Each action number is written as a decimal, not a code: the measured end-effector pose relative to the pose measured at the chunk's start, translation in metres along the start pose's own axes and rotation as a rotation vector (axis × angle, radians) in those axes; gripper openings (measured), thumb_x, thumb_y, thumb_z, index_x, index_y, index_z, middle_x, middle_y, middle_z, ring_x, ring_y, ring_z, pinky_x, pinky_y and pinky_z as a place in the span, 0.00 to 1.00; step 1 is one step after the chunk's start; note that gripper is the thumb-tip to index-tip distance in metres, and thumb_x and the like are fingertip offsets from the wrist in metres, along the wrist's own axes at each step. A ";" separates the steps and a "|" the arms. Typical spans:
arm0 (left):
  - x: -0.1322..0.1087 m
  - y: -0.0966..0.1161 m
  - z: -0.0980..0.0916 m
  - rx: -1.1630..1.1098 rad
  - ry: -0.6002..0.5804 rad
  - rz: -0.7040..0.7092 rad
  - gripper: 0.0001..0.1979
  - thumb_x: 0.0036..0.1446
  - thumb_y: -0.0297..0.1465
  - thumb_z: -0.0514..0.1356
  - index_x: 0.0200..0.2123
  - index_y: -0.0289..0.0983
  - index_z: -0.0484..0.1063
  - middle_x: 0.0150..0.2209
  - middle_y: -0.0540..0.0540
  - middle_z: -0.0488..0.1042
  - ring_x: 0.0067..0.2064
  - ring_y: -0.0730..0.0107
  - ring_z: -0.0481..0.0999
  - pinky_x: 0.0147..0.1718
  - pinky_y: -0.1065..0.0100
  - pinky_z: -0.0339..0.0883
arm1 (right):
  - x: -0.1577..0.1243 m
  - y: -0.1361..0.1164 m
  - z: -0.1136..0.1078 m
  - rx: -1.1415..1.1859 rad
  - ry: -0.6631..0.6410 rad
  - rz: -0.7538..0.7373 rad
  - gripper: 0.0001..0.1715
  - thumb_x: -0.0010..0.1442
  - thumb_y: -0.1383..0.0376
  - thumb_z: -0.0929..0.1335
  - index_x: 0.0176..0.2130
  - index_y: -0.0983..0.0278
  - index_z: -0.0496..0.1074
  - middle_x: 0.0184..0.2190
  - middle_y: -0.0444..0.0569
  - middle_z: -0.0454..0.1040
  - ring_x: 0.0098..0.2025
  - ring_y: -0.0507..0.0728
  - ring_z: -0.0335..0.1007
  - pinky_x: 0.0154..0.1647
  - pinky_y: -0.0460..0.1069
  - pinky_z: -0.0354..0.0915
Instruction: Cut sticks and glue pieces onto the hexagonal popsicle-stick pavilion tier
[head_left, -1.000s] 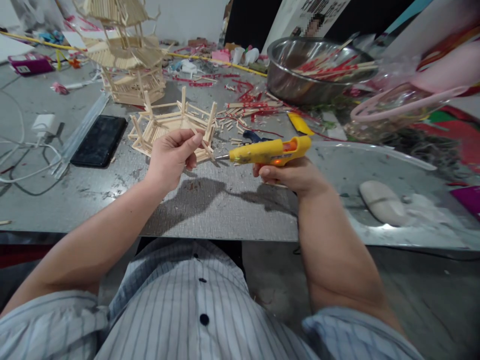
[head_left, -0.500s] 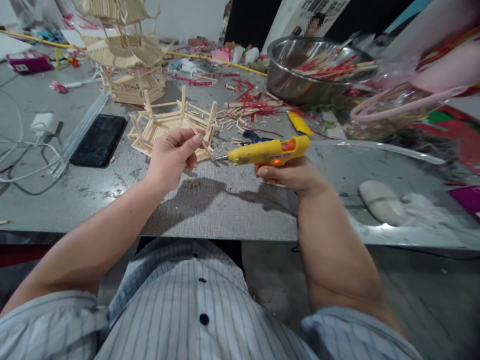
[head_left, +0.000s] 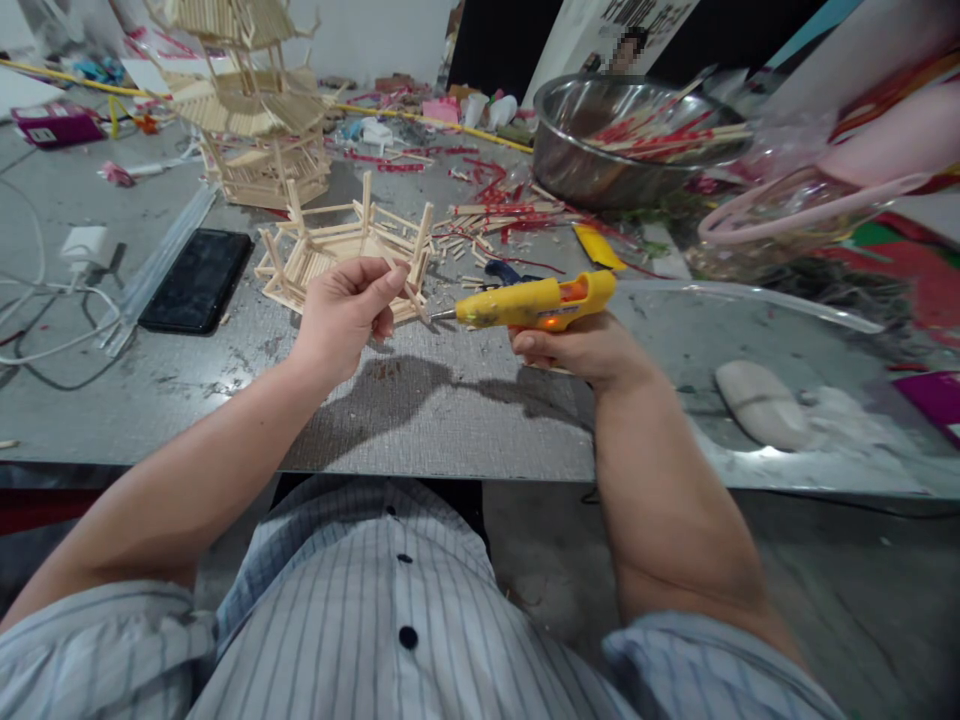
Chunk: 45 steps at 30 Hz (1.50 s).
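My left hand pinches a thin wooden stick between thumb and fingers, in front of a low frame of wooden sticks with several upright posts. My right hand is wrapped around the handle of a yellow hot glue gun, whose small orange light glows. Its metal nozzle points left and meets, or nearly meets, the lower end of the stick; contact is too small to tell. Behind the frame stands a tiered pagoda model built of the same sticks.
A black phone and a white charger lie at left. Red-wrapped sticks and scraps spread behind the glue gun. A steel bowl with more sticks stands at back right, near a pink-handled basket. A computer mouse lies at right.
Almost nothing differs. The glue gun has shifted very slightly to the left, its nozzle staying by the end of the stick; my left hand holds still.
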<state>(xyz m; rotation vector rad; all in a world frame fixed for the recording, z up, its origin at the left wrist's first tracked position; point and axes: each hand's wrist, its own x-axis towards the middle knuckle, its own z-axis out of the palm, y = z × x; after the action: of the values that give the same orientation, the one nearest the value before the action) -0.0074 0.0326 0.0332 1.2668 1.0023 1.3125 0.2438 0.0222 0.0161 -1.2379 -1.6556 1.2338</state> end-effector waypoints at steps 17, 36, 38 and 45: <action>0.007 -0.013 -0.003 -0.090 -0.004 0.122 0.13 0.56 0.28 0.66 0.23 0.36 0.66 0.19 0.56 0.72 0.12 0.86 0.63 0.09 0.80 0.53 | -0.001 -0.005 0.003 0.020 0.024 0.069 0.29 0.35 0.46 0.79 0.24 0.61 0.67 0.18 0.40 0.63 0.18 0.47 0.53 0.14 0.46 0.51; 0.006 -0.014 -0.002 -0.061 0.003 0.108 0.15 0.55 0.31 0.67 0.23 0.37 0.64 0.19 0.57 0.71 0.11 0.86 0.61 0.09 0.79 0.52 | -0.001 -0.003 0.002 -0.017 0.011 0.026 0.28 0.38 0.45 0.78 0.23 0.61 0.67 0.16 0.40 0.61 0.17 0.47 0.53 0.14 0.45 0.51; 0.006 -0.014 -0.002 -0.045 0.016 0.112 0.15 0.55 0.32 0.68 0.24 0.37 0.64 0.18 0.57 0.70 0.12 0.86 0.61 0.09 0.80 0.52 | -0.001 -0.002 0.002 -0.019 0.020 0.032 0.28 0.37 0.45 0.78 0.24 0.61 0.67 0.17 0.40 0.62 0.17 0.47 0.54 0.14 0.45 0.51; 0.006 -0.015 -0.002 -0.034 0.022 0.141 0.17 0.53 0.35 0.69 0.23 0.37 0.63 0.15 0.59 0.64 0.11 0.85 0.60 0.08 0.79 0.51 | -0.001 0.000 0.000 -0.033 0.016 0.054 0.27 0.38 0.48 0.79 0.27 0.62 0.68 0.19 0.41 0.63 0.19 0.48 0.56 0.15 0.46 0.52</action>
<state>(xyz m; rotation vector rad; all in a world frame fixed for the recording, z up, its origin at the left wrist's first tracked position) -0.0074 0.0405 0.0188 1.3198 0.9156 1.4483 0.2436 0.0216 0.0161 -1.3167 -1.6472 1.2305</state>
